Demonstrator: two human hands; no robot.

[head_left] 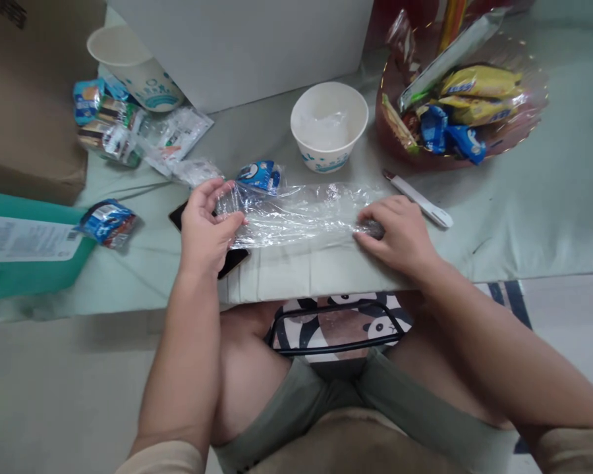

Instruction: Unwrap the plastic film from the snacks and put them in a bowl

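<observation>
A crinkled clear plastic bag (pixel 296 217) is stretched sideways above the table's front part. My left hand (pixel 205 227) pinches its left end between thumb and fingers. At the other end, my right hand (pixel 398 234) curls its fingers round the plastic, and something dark grey shows under them, too unclear to name. A dark phone (pixel 233 262) lies partly hidden beneath my left hand. Just behind the bag is a small blue snack packet (pixel 257 175). The white paper cup (pixel 329 148) behind it contains crumpled clear plastic. Right of my right hand lies a white-handled utility knife (pixel 420 201).
A pinkish glass bowl (pixel 390 141) of wrapped snacks stands at the back right. At the left are another paper cup (pixel 158 82), wrapped snacks (pixel 109 131), a blue packet (pixel 109 222), a green box (pixel 54 280) and a cardboard box (pixel 29 99). A white box (pixel 257 46) stands behind.
</observation>
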